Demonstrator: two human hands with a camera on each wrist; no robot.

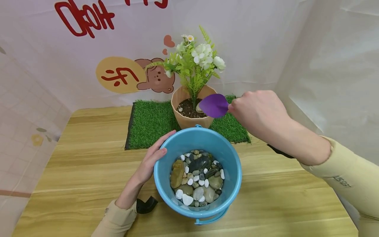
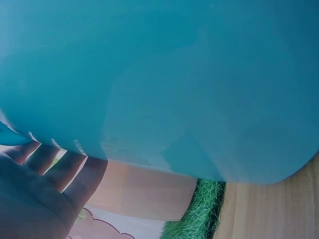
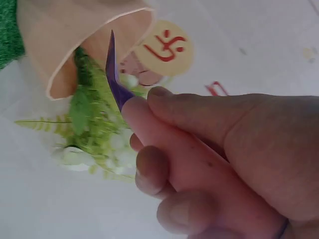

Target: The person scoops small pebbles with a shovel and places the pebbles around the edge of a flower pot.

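Observation:
My right hand (image 1: pixel 260 110) grips the pink handle (image 3: pixel 199 167) of a small trowel, fingers wrapped round it. Its purple blade (image 1: pixel 215 106) is over the right rim of a peach flowerpot (image 1: pixel 192 123). Dark soil (image 1: pixel 186 110) fills the pot, and a pale stone (image 1: pixel 198 108) shows beside the blade, partly covered by it. White artificial flowers (image 1: pixel 202 54) and green leaves stand in the soil. Against the left outside of a blue bucket (image 1: pixel 189 140) rests my left hand (image 1: pixel 148 163), its fingers extended along the wall and thumb at the rim. Wet stones (image 1: pixel 199 163) of several colours lie inside the bucket.
The pot stands on a green turf mat (image 1: pixel 151 121), at the back of the wooden table (image 1: pixel 88 164). The bucket's handle (image 1: pixel 211 220) hangs down at the front. Behind everything is a white printed backdrop (image 1: pixel 251 42).

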